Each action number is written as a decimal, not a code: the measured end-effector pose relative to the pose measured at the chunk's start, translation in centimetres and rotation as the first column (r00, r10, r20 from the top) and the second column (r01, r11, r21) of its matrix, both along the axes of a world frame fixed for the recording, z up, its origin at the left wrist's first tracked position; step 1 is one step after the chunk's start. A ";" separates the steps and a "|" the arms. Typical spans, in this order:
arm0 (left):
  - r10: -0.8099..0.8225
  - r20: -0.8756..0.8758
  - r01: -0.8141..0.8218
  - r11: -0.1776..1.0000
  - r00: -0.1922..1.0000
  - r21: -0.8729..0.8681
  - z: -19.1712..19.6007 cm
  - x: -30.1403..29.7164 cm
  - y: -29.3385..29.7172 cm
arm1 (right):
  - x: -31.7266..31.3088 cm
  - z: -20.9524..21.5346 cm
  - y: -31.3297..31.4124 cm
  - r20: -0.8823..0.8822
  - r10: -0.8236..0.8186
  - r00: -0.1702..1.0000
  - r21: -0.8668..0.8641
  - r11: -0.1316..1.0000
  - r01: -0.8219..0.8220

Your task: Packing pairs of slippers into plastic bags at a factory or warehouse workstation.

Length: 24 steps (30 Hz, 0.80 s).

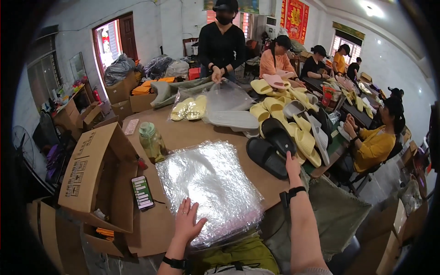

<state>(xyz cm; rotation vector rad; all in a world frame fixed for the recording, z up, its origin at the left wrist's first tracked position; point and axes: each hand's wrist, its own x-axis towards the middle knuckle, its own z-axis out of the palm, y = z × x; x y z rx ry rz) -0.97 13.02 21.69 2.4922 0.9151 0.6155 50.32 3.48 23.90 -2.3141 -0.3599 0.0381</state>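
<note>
My left hand [187,222] lies with fingers spread on the near left part of a stack of shiny clear plastic bags [211,174]. My right hand [293,166] reaches forward and pinches the near end of a black slipper [277,135]; its fingertips are partly hidden. A second black slipper [266,158] lies just left of it on the table. Behind them spreads a heap of pale yellow slippers [305,140], with a grey-white slipper [233,120] to the left of the heap.
An open cardboard box [98,169], a phone [142,193] and a green-lidded bottle [152,142] stand left of the bags. Across the table a person in black [222,43] handles a clear bag near bagged yellow slippers [189,108]. More people sit at right.
</note>
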 end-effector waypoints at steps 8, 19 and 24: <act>0.009 0.025 -0.010 1.000 1.000 0.028 -0.4 -0.8 0.1 | -4.8 -5.9 -1.1 0.024 0.070 0.997 0.221 0.973 -0.074; 0.022 0.007 -0.022 1.000 1.000 0.019 -0.5 -0.9 0.1 | -14.9 4.7 -2.8 -0.210 0.389 0.897 0.807 0.587 -0.066; 0.002 -0.009 -0.002 1.000 1.000 0.006 -0.3 -0.7 0.1 | -21.8 5.4 -2.6 -0.361 0.526 0.770 0.810 0.585 -0.020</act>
